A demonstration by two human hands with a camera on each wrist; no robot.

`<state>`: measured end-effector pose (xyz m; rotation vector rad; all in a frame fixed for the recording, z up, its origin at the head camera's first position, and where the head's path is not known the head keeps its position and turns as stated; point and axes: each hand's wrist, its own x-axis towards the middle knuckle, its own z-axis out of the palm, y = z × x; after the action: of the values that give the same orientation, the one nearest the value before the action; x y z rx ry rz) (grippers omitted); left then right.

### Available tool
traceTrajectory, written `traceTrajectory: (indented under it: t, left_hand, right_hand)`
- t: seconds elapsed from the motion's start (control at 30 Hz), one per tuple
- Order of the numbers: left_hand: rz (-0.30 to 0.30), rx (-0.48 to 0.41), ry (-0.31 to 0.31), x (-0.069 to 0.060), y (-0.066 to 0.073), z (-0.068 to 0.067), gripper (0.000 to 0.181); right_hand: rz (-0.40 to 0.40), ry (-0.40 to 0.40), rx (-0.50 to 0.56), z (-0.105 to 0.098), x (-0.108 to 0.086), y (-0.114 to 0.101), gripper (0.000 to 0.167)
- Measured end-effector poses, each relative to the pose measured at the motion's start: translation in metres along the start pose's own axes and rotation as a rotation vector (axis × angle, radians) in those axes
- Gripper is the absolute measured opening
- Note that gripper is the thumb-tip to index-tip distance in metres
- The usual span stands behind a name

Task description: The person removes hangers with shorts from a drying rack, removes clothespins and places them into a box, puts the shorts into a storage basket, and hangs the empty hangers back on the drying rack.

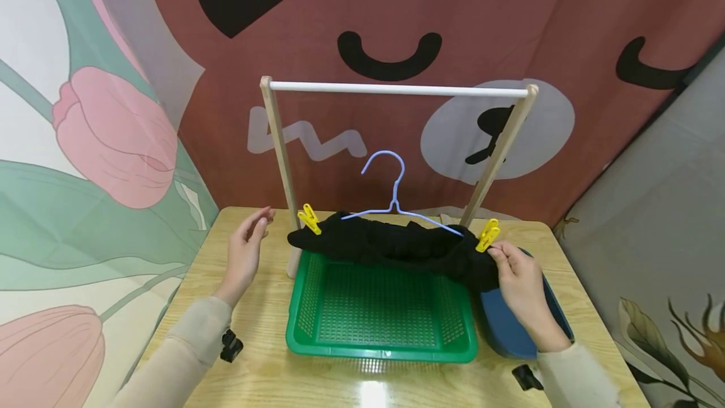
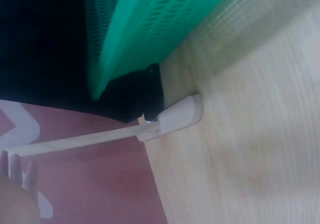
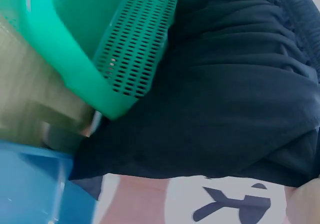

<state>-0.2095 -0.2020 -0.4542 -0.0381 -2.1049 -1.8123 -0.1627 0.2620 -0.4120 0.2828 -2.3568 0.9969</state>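
Along the left edge of the head view I see a hanging cloth (image 1: 116, 137) printed with pink tulips. Right of it, left of centre, the left hand (image 1: 245, 257) is held up beside the garment and apart from it, fingers loosely bent and released; my left wrist view catches its fingers at the lower left edge. A stand (image 1: 396, 89) with two wooden posts and a white crossbar spans the middle of the frame, before a reddish-brown cloth (image 1: 493, 24).

Centre frame, I find the black garment (image 1: 419, 247) stretched sideways between the posts, bunched along its top and lying across the far edge of a green basket (image 1: 385, 355). A yellow clip (image 1: 309, 219) sits at the garment's left end, tilted. Next comes a blue hanger (image 1: 395, 191), its hook up below the crossbar and its arms running down into the garment. Near the right end stands another yellow clip (image 1: 488, 235).

Just right of that clip, the right hand (image 1: 520, 279) pinches the garment's edge between thumb and fingers. Beneath that hand, at lower right, I have a blue basin (image 1: 506, 323) on the wood-grained surface (image 1: 255, 326), beside the basket. Grey fabric (image 1: 674, 206) fills the right edge.
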Motion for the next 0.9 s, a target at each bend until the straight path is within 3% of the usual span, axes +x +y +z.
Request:
traceTrajectory:
  t: [0.47,0.8,0.9]
  left_hand:
    - [0.004,0.012,-0.154,-0.019,-0.002,0.001,0.037]
    - [-0.023,0.211,-0.369,-0.028,0.004,0.004,0.041]
    - [0.001,0.322,-0.414,-0.033,0.004,0.007,0.043]
  right_hand:
    - [-0.011,-0.064,0.114,0.013,-0.022,0.017,0.018]
    - [-0.023,-0.066,0.130,0.019,-0.025,0.020,0.021]
    - [-0.011,-0.065,0.141,0.019,-0.026,0.021,0.020]
